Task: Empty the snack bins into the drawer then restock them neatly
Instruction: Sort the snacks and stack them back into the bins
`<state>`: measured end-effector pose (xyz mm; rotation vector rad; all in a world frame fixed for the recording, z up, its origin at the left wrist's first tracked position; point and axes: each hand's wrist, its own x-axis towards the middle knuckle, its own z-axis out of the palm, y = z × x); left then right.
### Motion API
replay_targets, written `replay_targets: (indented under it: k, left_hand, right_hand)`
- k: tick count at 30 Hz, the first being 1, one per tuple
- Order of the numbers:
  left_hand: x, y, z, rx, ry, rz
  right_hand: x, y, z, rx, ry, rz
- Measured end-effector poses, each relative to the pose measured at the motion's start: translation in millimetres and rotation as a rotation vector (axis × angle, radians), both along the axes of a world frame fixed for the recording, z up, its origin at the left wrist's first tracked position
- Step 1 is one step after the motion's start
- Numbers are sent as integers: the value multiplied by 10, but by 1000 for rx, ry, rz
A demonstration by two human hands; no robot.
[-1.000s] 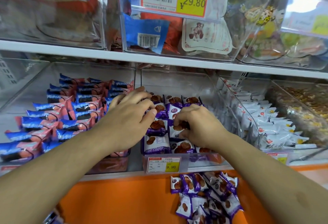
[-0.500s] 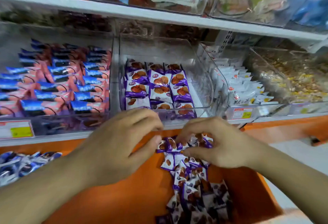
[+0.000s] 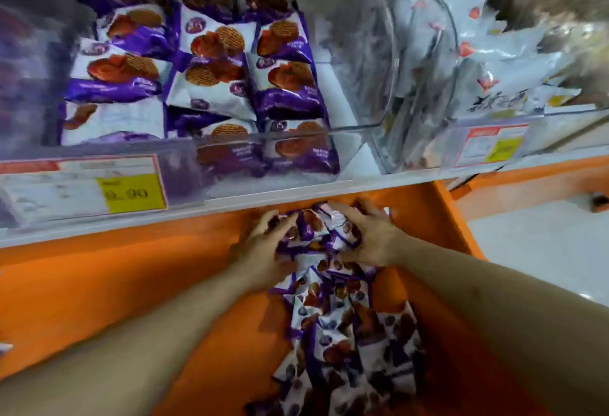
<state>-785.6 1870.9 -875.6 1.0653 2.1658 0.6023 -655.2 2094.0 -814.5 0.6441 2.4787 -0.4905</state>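
Note:
An open orange drawer below the shelf holds a pile of purple-and-white wafer packets. My left hand and my right hand are down at the far end of that pile, fingers curled round a cluster of packets between them. Above, a clear plastic bin on the shelf holds the same wafer packets laid in tidy rows. The picture is blurred by motion.
A second clear bin to the right is filled with white snack packets. Yellow price tags hang on the bin fronts. The white shelf edge overhangs the drawer's back. Pale floor lies right of the drawer.
Both hands left the shelf bin and dropped into the drawer, closing round a cluster of wafer packets. The view tilted down and moved closer.

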Motion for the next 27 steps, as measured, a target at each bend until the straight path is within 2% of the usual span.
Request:
replay_targets:
  k: [3, 7, 14, 21, 27]
  left_hand:
    - [33, 195, -284, -63, 65, 20]
    - [113, 157, -327, 7, 118, 81]
    - [168, -105, -270, -55, 149, 68]
    - [181, -320, -21, -13, 115, 107]
    - [269, -762, 648, 157, 26, 153]
  right_hand:
    - [21, 20, -215, 2, 93, -51]
    - [84, 13, -233, 11, 180, -96]
    - [175, -136, -265, 20, 97, -38]
    - [239, -250, -241, -81, 177, -24]
    - [262, -521, 449, -177, 364, 60]
